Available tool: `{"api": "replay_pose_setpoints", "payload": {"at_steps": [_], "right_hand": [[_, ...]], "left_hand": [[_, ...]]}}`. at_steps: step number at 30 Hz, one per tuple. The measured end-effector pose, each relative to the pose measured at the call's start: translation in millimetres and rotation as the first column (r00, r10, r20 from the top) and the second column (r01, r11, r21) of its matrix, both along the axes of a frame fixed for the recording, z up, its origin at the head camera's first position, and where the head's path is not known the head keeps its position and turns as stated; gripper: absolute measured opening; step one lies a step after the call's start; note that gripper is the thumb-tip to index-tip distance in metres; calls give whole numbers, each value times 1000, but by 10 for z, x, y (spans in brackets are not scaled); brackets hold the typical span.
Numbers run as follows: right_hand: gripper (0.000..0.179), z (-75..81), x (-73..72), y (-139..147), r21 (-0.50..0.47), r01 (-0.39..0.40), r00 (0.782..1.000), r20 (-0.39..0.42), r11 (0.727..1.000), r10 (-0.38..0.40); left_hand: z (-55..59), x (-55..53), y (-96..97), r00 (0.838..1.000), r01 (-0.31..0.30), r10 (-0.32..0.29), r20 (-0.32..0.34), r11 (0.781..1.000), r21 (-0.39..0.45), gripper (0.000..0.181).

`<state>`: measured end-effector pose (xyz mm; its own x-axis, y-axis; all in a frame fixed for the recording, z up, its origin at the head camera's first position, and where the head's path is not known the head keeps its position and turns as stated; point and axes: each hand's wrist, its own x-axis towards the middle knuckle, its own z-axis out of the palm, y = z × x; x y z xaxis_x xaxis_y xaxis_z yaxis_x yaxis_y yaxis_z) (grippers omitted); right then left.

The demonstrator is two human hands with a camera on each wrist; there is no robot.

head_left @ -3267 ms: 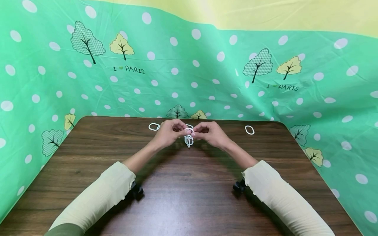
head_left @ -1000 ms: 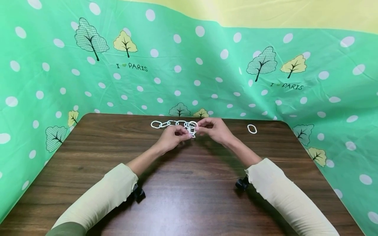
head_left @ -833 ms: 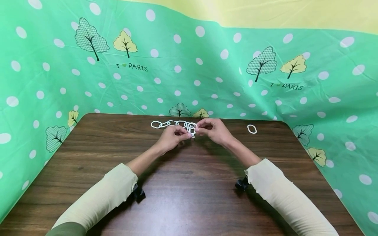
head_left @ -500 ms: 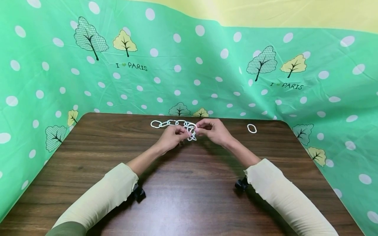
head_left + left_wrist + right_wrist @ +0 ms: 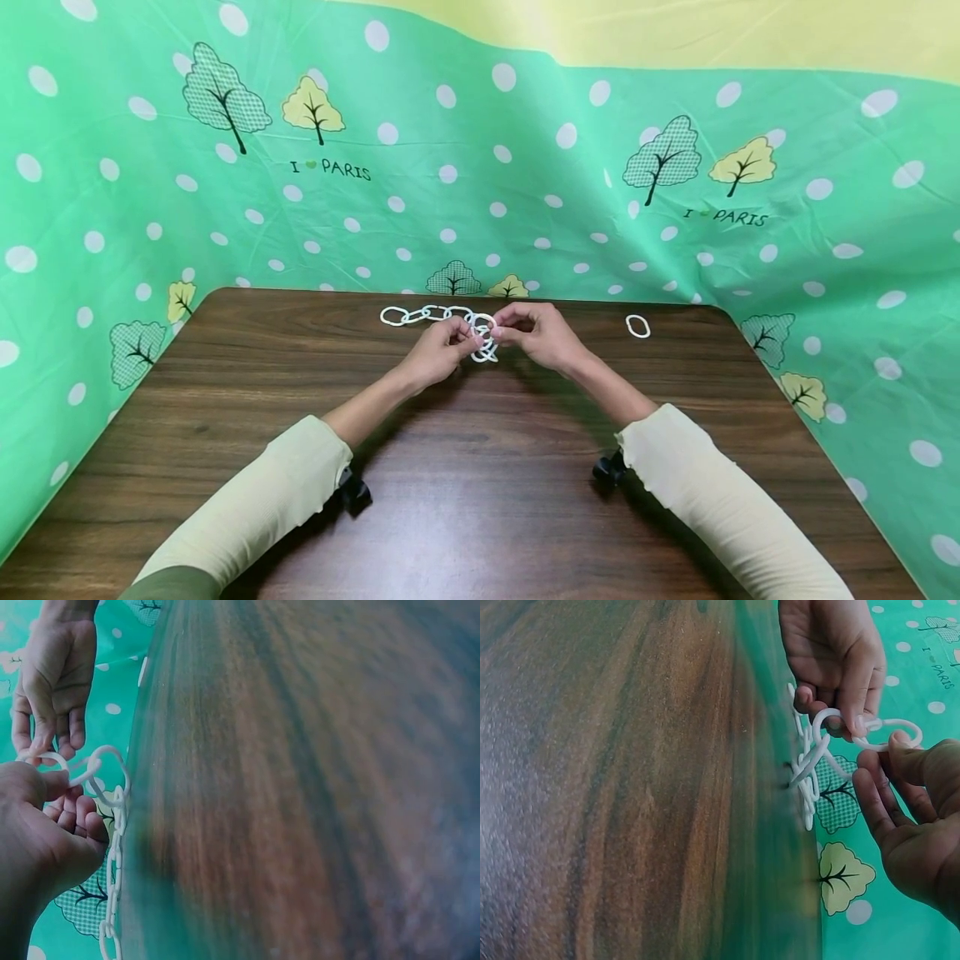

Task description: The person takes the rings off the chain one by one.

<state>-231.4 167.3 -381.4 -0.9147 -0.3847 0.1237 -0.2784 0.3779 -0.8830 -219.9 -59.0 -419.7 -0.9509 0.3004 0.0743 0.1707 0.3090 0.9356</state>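
Observation:
Both hands meet at the far middle of the table, over a white plastic chain point(image 5: 406, 318) of oval links. My left hand point(image 5: 433, 357) pinches a white link between thumb and forefinger; in the right wrist view, the left thumb presses on that link point(image 5: 889, 722). My right hand point(image 5: 546, 337) pinches the other end of the same link, its thumb and fingers at the rim. Other links point(image 5: 120, 766) hang from the held one, and the chain runs on to the left along the table's far edge. Part of the chain is hidden behind the left fingers.
A single loose white link point(image 5: 628, 324) lies on the right of the dark wooden table point(image 5: 480, 500), near the far edge. Behind the table hangs a green polka-dot cloth point(image 5: 420, 208) printed with trees. A black device sits under each cuff.
The left hand has come lower and nearer, so more of the chain shows behind it. Over the last second the links below the fingers have dropped slightly and spread. The loose link stays put.

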Motion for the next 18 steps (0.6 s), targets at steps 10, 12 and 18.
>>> {"api": "replay_pose_setpoints", "payload": {"at_steps": [10, 12, 18], "right_hand": [[16, -13, -20, -1, -12, -5, 1000, -1, 1000, 5], [16, -14, -19, -1, -11, -2, 1000, 0, 1000, 2], [15, -19, -7, -17, -13, 3, 1000, -4, 1000, -3]], "left_hand": [[46, 2, 1, 999, 6, -8, -41, 999, -47, 9], [46, -1, -3, 999, 8, -10, -42, 999, -50, 8], [50, 9, -13, 999, 17, -19, -32, 999, -33, 6]]}}
